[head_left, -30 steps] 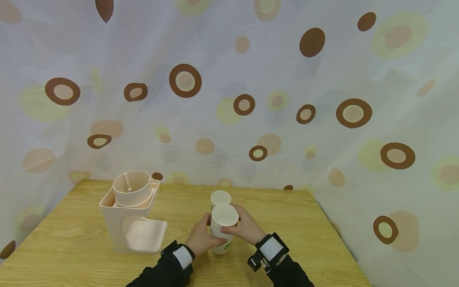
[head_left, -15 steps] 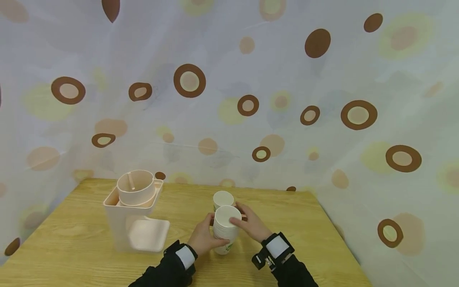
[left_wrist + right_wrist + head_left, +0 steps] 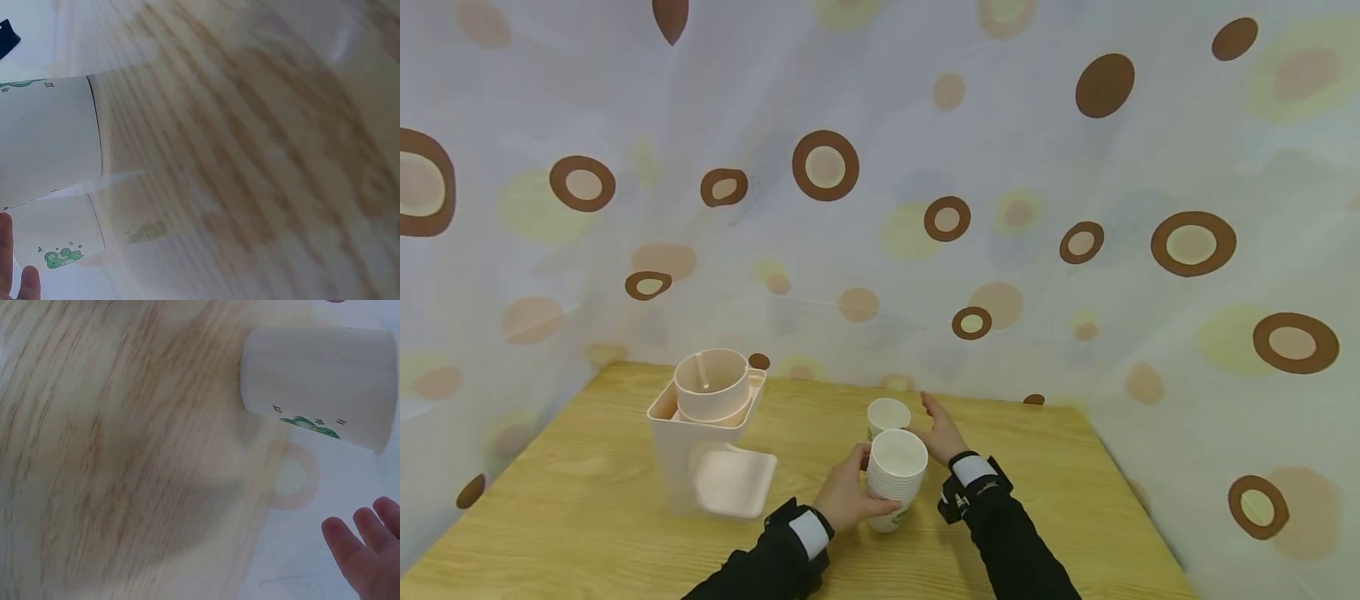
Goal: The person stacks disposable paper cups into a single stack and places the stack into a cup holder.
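Observation:
A stack of white paper cups (image 3: pixel 898 462) with green print low on its side stands upright near the middle of the table. My left hand (image 3: pixel 846 496) grips this stack from the left, thumb in front and fingers behind. Just behind it is another white paper cup (image 3: pixel 888 414), partly hidden by the stack. My right hand (image 3: pixel 943 435) is beside that rear cup, fingers extended and holding nothing. In the right wrist view, its fingertips (image 3: pixel 337 534) are apart from a white cup (image 3: pixel 319 387). The left wrist view shows a green cartoon print on the lower cup (image 3: pixel 59 228).
To the left stands a pale pink square container (image 3: pixel 700 450) with a round cup (image 3: pixel 711 387) sitting in its top and a flat flap at its front. The wooden table (image 3: pixel 1037 508) meets a patterned cloth backdrop (image 3: pixel 880 333) behind and at the sides.
My right hand has let go of the front stack and moved back, its fingers straightening beside the rear cup. My left hand keeps its grip. The head view has turned slightly left.

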`<action>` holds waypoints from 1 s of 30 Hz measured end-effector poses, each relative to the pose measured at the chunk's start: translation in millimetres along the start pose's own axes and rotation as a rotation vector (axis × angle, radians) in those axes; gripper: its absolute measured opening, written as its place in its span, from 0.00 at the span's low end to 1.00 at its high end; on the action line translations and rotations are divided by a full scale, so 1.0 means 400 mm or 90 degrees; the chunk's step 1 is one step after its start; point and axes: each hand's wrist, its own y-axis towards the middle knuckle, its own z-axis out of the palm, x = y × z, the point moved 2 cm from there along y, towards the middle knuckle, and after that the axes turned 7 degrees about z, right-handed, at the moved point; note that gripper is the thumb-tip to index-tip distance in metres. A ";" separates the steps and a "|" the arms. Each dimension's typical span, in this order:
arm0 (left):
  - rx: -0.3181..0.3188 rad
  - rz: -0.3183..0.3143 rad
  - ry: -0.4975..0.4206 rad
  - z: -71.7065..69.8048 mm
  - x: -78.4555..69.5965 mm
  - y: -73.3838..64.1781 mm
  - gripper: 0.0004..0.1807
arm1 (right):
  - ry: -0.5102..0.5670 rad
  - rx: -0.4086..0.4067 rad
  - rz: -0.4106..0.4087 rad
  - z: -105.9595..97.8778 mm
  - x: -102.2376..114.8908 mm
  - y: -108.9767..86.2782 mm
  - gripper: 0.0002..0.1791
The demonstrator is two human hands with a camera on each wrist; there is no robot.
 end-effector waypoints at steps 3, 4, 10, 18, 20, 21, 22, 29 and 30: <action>-0.005 0.011 0.004 -0.004 -0.002 0.004 0.41 | -0.060 0.004 -0.102 0.035 -0.106 0.083 0.46; -0.007 0.011 0.004 -0.004 -0.002 0.006 0.40 | -0.068 0.008 -0.124 0.044 -0.130 0.105 0.46; -0.009 0.003 0.002 -0.002 0.003 0.011 0.41 | -0.045 0.079 -0.066 0.054 -0.100 0.116 0.49; -0.010 -0.011 -0.006 0.014 0.011 0.003 0.40 | -0.155 -0.044 -0.170 0.184 -0.457 0.339 0.49; -0.009 -0.015 -0.008 0.019 0.011 0.002 0.40 | -0.155 -0.063 -0.147 0.183 -0.464 0.336 0.49; -0.009 -0.014 -0.007 0.022 0.012 0.001 0.40 | -0.138 -0.064 -0.148 0.172 -0.444 0.315 0.48; -0.008 -0.013 -0.006 0.023 0.013 0.000 0.40 | -0.108 -0.053 -0.120 0.154 -0.396 0.278 0.48; -0.012 -0.014 -0.001 0.014 0.014 0.001 0.39 | 0.044 -0.048 0.010 0.014 -0.026 0.022 0.36; -0.012 -0.016 0.001 0.011 0.016 0.003 0.40 | 0.037 -0.053 0.010 0.003 -0.008 0.010 0.35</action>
